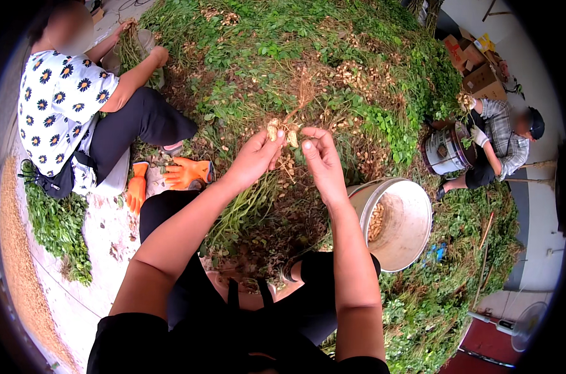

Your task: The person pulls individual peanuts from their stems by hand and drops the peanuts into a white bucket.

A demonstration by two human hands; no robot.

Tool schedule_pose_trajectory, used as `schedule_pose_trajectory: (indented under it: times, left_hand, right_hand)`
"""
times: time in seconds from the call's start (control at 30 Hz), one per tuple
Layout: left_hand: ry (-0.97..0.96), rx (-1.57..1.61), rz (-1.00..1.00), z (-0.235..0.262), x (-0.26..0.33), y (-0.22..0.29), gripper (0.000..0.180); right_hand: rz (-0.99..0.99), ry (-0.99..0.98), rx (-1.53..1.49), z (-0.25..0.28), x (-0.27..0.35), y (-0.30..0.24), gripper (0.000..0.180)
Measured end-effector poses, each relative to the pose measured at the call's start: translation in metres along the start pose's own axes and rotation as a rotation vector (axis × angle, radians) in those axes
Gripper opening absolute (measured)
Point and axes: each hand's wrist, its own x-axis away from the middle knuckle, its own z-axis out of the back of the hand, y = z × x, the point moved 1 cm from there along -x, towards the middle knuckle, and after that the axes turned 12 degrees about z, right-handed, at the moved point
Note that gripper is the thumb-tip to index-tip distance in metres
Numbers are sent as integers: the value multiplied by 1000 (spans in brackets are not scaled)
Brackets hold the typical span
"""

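Raised in front of me, my left hand (256, 159) is closed, pinching the root end of a peanut plant. Pale peanut pods (292, 138) hang from it beside my fingers, and its thin brown roots (304, 90) stick up beyond them. My right hand (323, 161) is just right of these pods, thumb and forefinger curved with a small gap between them; I see nothing held there. Below and right of that hand, a tilted white bucket (396, 249) has loose picked peanuts (376, 222) inside.
A heap of green peanut plants (258, 56) spreads ahead. At left, a person in a flowered shirt (61, 93) sits near orange gloves (186, 172). At right, another person in a checked shirt (515, 137) works over a printed bucket (446, 149). Cardboard boxes (482, 81) stand behind.
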Motion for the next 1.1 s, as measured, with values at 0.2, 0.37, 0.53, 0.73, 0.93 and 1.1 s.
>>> schedule_pose_trajectory:
  times: [0.2, 0.37, 0.53, 0.73, 0.93, 1.1]
  left_hand:
    - [-93, -91, -46, -3, 4, 2, 36]
    - [-121, -144, -46, 6, 4, -2, 40]
    - [-35, -109, -97, 1, 6, 4, 36]
    - [41, -140, -65, 7, -6, -6, 33]
    - [57, 143, 41, 16, -4, -1, 33]
    - [159, 101, -74, 20, -6, 15, 33]
  right_hand:
    - [111, -97, 238, -3, -3, 9, 24]
    - [73, -167, 300, -10, 0, -6, 22]
    - [162, -172, 553, -8, 2, -10, 20]
    - [170, -283, 451, -14, 7, -17, 21]
    - [-38, -593, -134, -20, 23, -34, 26]
    - [-201, -385, -238, -13, 24, -28, 14]
